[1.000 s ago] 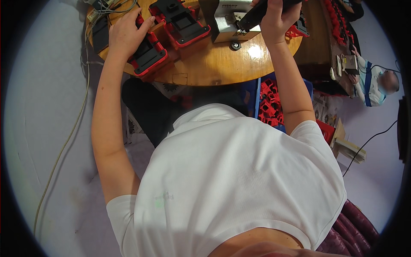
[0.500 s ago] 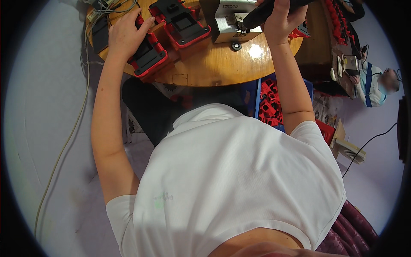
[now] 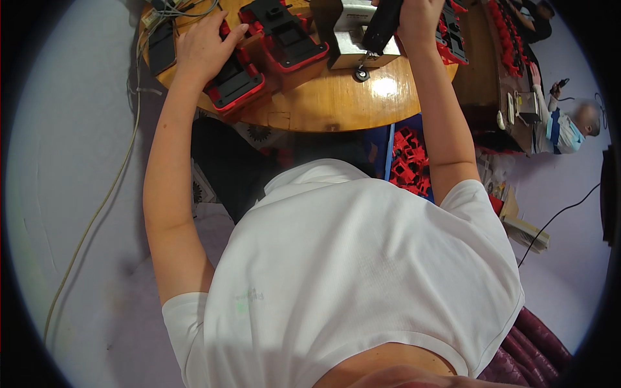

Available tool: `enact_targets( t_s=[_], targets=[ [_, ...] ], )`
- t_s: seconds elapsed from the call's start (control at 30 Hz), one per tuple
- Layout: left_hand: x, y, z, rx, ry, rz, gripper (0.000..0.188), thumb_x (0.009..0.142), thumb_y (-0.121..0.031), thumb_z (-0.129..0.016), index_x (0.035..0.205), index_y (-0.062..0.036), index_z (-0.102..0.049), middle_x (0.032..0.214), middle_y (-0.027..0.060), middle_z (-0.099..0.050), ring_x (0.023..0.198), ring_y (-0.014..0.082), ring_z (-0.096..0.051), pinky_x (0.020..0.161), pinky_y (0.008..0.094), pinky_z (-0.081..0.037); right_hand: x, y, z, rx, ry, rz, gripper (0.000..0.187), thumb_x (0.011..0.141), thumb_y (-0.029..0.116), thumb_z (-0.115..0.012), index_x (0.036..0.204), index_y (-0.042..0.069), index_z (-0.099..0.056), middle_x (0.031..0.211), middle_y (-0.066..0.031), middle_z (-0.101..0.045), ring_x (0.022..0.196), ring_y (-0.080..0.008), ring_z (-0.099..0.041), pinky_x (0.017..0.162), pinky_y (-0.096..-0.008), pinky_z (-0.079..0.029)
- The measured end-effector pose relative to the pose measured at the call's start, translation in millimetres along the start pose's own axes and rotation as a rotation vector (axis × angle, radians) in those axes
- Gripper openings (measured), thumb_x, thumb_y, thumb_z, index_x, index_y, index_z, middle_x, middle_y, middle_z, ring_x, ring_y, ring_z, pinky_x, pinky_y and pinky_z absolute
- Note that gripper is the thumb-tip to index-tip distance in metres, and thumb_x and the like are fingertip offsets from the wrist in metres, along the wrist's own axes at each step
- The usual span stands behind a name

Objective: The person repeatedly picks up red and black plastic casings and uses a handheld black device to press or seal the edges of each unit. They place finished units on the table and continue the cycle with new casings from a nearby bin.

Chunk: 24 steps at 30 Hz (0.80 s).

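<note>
My left hand (image 3: 206, 52) lies over the left edge of a red and black plastic housing (image 3: 238, 87), thumb and fingers spread apart. Beside it is a second red and black housing (image 3: 288, 45), untouched. In the upper middle my right hand (image 3: 420, 24) is closed around a black power screwdriver (image 3: 383, 27), which points down toward me. Its thin bit reaches a small round black part (image 3: 361, 75) on the table, though whether they touch is hard to tell. Close behind the bit stands a silvery metal box (image 3: 346, 57).
The wooden table (image 3: 323, 107) has a curved near edge. Cables (image 3: 174, 10) and a dark flat block (image 3: 162, 48) lie at its left. More red and black housings (image 3: 451, 35) sit beyond my right wrist. Below is a blue bin (image 3: 390, 152) of red parts (image 3: 409, 165). A co-worker (image 3: 569, 129) is at the right.
My right hand has tilted the screwdriver, bringing its bit down from the metal box to the small round part. My left hand stays on the housing; the whole view has shifted slightly.
</note>
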State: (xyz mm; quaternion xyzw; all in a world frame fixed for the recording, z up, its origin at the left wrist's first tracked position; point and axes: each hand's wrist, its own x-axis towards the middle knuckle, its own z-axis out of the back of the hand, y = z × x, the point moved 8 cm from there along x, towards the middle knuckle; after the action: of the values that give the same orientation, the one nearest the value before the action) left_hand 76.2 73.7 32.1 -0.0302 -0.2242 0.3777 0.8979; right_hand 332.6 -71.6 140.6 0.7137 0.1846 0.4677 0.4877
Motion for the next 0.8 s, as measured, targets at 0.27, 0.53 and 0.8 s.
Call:
enact_targets(
  t_s=[0.27, 0.53, 0.8],
  targets=[
    [-2, 6, -2, 0.0, -0.032, -0.026, 0.064, 0.088, -0.058, -0.054, 0.123, -0.0042, -0.061, 0.116, 0.0158, -0.066, 0.109, 0.0323, -0.061, 0.092, 0.0401, -0.046, -43, 41, -95, 0.374, 0.099, 0.273, 0.05, 0.094, 0.052, -0.053, 0.104, 0.004, -0.046, 0.075, -0.0098, -0.057, 0.058, -0.0178, -0.059, 0.052, -0.03, -0.052],
    [-4, 0, -1, -0.033, -0.007, 0.025, 0.055, 0.087, -0.051, -0.055, 0.123, -0.0097, -0.06, 0.11, 0.0142, -0.066, 0.105, 0.0331, -0.061, 0.093, 0.0446, -0.044, -51, 35, -129, 0.358, 0.225, 0.354, 0.048, 0.093, 0.045, -0.059, 0.11, 0.003, -0.044, 0.081, -0.0111, -0.059, 0.063, -0.0164, -0.059, 0.056, -0.0283, -0.051],
    [-5, 12, 4, -0.153, -0.03, -0.034, 0.047, 0.086, -0.046, -0.059, 0.111, -0.0066, -0.064, 0.101, 0.0157, -0.066, 0.099, 0.035, -0.061, 0.087, 0.0452, -0.045, -73, 56, -160, -0.01, 0.266, 0.505, 0.06, 0.069, 0.031, -0.084, 0.109, 0.0, -0.051, 0.087, -0.0138, -0.058, 0.073, -0.027, -0.062, 0.067, -0.0326, -0.05]
  ],
)
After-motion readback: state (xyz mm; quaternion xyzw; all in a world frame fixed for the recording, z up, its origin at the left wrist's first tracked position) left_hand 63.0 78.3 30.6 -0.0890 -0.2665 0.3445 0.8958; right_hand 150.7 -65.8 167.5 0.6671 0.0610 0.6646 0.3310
